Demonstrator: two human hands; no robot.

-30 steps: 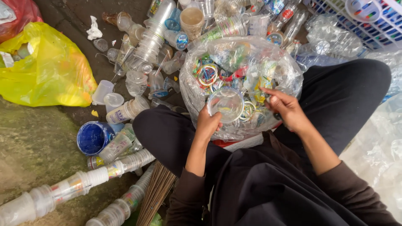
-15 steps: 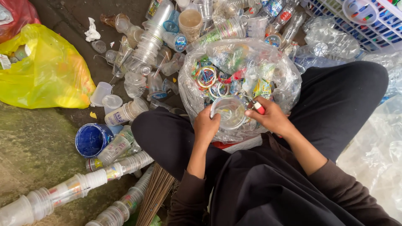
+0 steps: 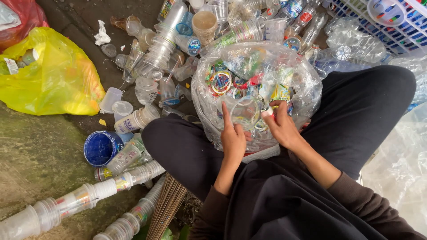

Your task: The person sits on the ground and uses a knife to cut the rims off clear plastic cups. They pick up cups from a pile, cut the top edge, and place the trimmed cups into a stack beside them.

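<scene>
Dark, dirty concrete ground (image 3: 75, 18) gives way at the left to a mossy green patch (image 3: 35, 164). A crumpled yellow plastic bag (image 3: 53, 75) lies there, a white plastic lattice basket (image 3: 382, 22) sits at top right, all in even daylight.

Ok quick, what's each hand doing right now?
Left hand: closed on the rim of a clear plastic cup, index finger up along it.
Right hand: fingers pinched shut on a small red and white tool at the cup.

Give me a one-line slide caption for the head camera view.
Seated person's left hand holds a clear plastic cup over a clear bag of colourful scraps, right hand beside it.
</scene>
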